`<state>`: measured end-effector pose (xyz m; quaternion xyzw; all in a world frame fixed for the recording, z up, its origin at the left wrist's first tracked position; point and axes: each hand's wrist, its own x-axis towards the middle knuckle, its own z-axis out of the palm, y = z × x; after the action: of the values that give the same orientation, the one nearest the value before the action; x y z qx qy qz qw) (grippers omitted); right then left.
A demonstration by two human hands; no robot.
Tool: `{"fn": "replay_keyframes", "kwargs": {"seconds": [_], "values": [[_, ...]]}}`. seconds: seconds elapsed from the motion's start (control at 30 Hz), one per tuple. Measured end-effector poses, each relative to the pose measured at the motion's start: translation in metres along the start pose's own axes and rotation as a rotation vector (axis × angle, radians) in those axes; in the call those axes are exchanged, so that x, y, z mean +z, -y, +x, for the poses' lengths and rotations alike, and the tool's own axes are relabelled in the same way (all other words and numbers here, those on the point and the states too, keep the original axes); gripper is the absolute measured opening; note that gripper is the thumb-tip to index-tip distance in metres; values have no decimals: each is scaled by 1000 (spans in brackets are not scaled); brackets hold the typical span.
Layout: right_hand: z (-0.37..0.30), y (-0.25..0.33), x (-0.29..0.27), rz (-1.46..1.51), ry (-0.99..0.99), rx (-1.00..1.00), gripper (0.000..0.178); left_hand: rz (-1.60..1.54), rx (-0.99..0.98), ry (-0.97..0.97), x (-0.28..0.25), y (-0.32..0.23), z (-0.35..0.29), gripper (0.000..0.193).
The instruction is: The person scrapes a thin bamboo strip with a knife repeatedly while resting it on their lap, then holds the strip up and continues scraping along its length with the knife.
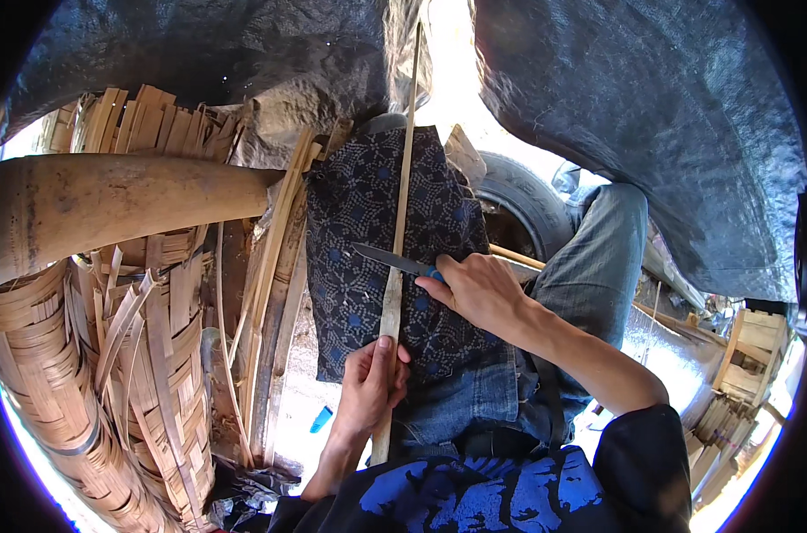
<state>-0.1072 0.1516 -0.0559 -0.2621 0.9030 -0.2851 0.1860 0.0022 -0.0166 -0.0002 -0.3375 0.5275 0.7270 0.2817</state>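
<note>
My left hand (372, 380) is closed on a long, pale bamboo strip (391, 306), thumb pressed on its upper face. The strip runs from near my waist away from me and narrows toward its far end. In my right hand (485, 291) is a knife (387, 258), gripped by its blue handle. The grey blade points left and crosses the strip a little beyond my left hand; whether it bites into the strip I cannot tell. Under both lies a dark patterned cloth (350, 213) spread over my lap.
A thick bamboo pole (128, 209) juts in from the left above woven bamboo matting (43, 355). Loose bamboo slats (270, 293) stand left of the cloth. A tire (523, 200) lies beyond my jeans-clad right knee. Dark sheeting (652, 124) hangs overhead. A small blue object (321, 418) is on the ground.
</note>
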Motion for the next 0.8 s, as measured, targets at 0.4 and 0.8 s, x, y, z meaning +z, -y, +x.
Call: {"fn": "replay_keyframes", "kwargs": {"seconds": [0.4,0.8], "values": [[80,-54,-9,9,23,78,52,1,-73,17,-5,5,-18,36],[38,-24,-36,287,43,83,40,-417,-180,170,-17,-1,-2,34]]}}
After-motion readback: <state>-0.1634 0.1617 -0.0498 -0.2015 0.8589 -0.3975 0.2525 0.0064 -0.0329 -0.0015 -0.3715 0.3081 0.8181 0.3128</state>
